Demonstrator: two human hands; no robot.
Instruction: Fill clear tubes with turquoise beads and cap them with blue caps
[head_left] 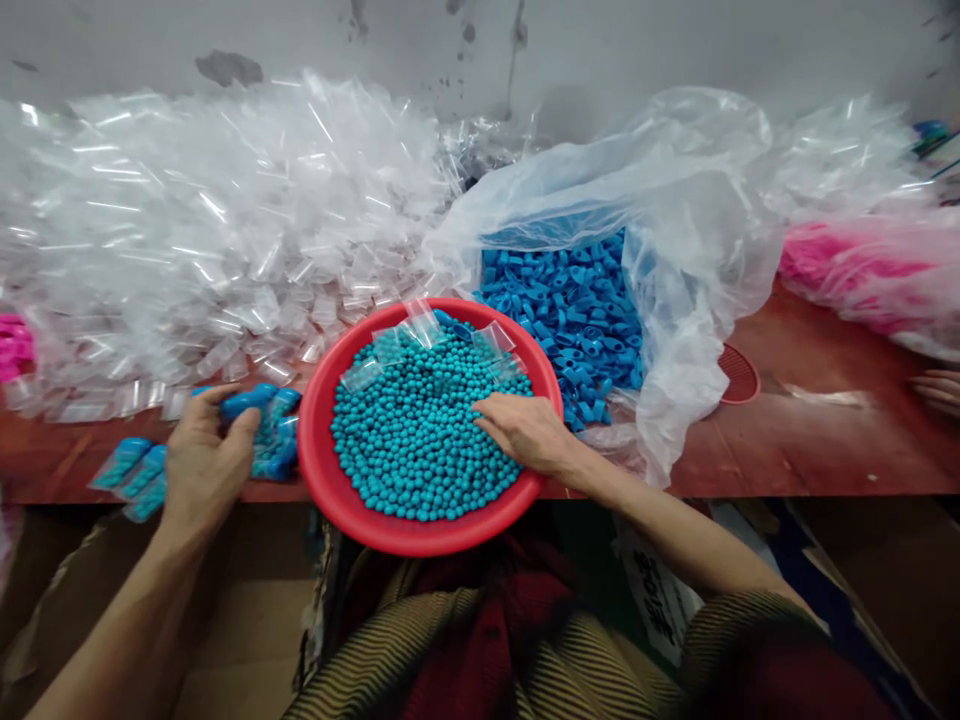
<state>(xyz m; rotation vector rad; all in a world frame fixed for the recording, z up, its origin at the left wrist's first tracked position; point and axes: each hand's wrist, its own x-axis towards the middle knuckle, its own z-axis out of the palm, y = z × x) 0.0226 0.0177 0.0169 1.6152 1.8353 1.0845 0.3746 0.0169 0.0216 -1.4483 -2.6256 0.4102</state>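
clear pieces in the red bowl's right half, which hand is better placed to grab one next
Right, most likely: the right hand is over the beads in the red bowl, close to those clear pieces. The left hand is past the bowl's left rim, beside blue-capped containers.

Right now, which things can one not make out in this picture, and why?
- Red bowl: floor, head view, hidden under turquoise beads.
- Left hand: palm, head view, hidden by its back.
- Right hand: any pinched bead, head view, too small.
- Another person's hand: head view, cut off by right edge.
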